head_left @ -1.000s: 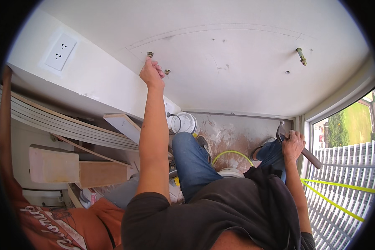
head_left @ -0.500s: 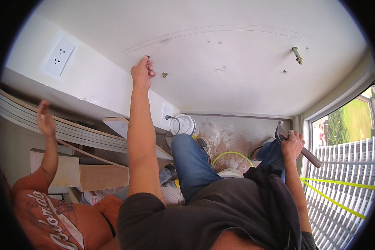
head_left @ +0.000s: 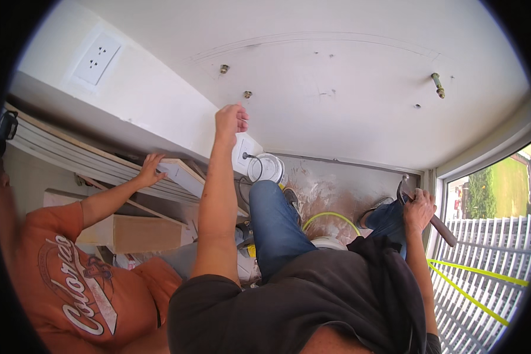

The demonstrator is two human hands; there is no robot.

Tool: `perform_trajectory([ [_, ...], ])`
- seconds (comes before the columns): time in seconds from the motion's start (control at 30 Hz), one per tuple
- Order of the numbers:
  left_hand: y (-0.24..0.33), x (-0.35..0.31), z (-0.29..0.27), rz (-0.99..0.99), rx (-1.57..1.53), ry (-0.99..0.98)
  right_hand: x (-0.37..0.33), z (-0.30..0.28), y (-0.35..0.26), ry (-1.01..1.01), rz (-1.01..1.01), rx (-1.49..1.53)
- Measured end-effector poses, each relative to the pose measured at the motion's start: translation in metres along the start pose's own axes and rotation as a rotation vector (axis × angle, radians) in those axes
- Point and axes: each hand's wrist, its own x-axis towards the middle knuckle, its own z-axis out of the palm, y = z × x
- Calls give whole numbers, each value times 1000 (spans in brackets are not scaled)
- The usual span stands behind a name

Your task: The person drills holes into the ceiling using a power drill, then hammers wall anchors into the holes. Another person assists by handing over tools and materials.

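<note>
My left hand (head_left: 231, 122), empty with its fingers loosely bent and partly apart, is raised by the white wall, just below a short expansion anchor bolt (head_left: 248, 94). A second short anchor bolt (head_left: 224, 69) sits up and to the left of that one. At the right of the wall, a longer anchor bolt (head_left: 438, 85) sticks well out, above a small drilled hole (head_left: 418, 106). My right hand (head_left: 419, 210) is wrapped round a hammer (head_left: 443, 231) beside my right knee, its head pointing toward the wall.
A co-worker in an orange shirt (head_left: 59, 259) is at my left, one hand on a white-faced board (head_left: 183, 175). Curved layered strips (head_left: 71, 150) lie along the ledge. A white bucket (head_left: 266, 169) stands by a plugged-in cord. Yellow hose (head_left: 330, 215) loops between my legs; a window is at right.
My left hand has come away from the upper left bolt and moved down, uncovering it. The co-worker's raised hand has come down onto the white-faced board. My right hand keeps the hammer.
</note>
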Motion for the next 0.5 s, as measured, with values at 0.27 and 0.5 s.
perform_trajectory([
  [0.27, -177, -130, 1, 90, 1112, 33, -6, -5, -9, -36, 23, -104],
  [0.5, -168, -157, 3, 161, 1062, 91, -13, -3, -8, -18, 2, -129],
])
